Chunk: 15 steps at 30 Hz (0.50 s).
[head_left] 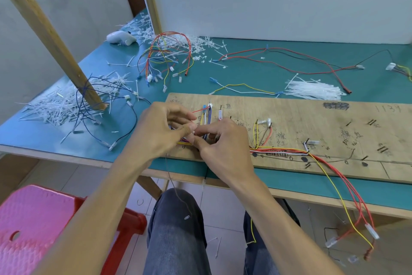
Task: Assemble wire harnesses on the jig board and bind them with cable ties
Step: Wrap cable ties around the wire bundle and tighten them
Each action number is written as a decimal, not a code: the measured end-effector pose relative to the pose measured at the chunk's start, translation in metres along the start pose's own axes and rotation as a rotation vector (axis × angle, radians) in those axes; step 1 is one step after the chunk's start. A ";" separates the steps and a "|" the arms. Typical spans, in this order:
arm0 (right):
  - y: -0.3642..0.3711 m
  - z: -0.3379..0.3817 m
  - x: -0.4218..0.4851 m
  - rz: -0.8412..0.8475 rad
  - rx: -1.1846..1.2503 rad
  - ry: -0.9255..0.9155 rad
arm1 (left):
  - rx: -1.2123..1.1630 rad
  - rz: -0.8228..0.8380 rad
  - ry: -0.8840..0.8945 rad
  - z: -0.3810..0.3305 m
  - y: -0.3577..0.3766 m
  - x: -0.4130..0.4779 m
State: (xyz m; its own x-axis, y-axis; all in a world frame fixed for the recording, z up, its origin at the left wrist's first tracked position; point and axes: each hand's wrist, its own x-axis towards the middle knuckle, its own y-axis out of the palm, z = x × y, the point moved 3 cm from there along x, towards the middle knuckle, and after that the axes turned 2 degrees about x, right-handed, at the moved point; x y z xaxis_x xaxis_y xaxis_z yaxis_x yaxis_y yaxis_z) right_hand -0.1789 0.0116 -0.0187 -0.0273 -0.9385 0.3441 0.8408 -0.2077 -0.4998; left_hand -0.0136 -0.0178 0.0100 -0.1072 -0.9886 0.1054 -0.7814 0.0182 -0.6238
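Note:
A plywood jig board [312,123] lies on the green table, with pegs and handwritten marks. A multicoloured wire harness [281,152] runs along its near edge, and red and yellow ends hang off the table at right. Both hands meet at the board's left end over the wire bundle. My left hand [162,127] pinches a small white cable tie [193,132] with thumb and fingers. My right hand [220,141] grips the bundle from the right, fingers curled round it. The wires under the hands are mostly hidden.
A bundle of fresh white cable ties [314,90] lies behind the board. Loose wires [278,58], a coiled harness [169,56] and heaps of cut tie ends [66,100] cover the table's left. A slanted wooden post [55,38] stands left. A red stool [44,225] sits below.

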 end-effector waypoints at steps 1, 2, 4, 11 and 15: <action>0.000 0.000 0.000 0.000 0.008 0.002 | 0.022 0.028 0.007 -0.001 -0.001 0.001; 0.000 0.000 0.000 0.002 0.014 0.005 | 0.037 0.056 0.012 -0.001 -0.001 0.003; -0.001 0.000 0.001 0.014 0.019 0.008 | 0.044 0.107 0.009 -0.002 -0.001 0.005; 0.000 0.001 0.001 0.026 0.052 -0.037 | 0.203 0.097 0.013 -0.006 0.006 0.008; 0.001 0.000 0.001 0.061 -0.019 -0.069 | 0.125 -0.072 0.002 -0.012 0.005 0.014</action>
State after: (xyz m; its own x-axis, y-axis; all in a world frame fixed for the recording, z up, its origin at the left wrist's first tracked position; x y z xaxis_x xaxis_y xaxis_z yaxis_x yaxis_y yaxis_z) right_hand -0.1781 0.0102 -0.0183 0.0615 -0.9284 0.3665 0.8294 -0.1567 -0.5362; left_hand -0.0266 -0.0295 0.0179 -0.0546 -0.9864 0.1550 -0.7044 -0.0720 -0.7061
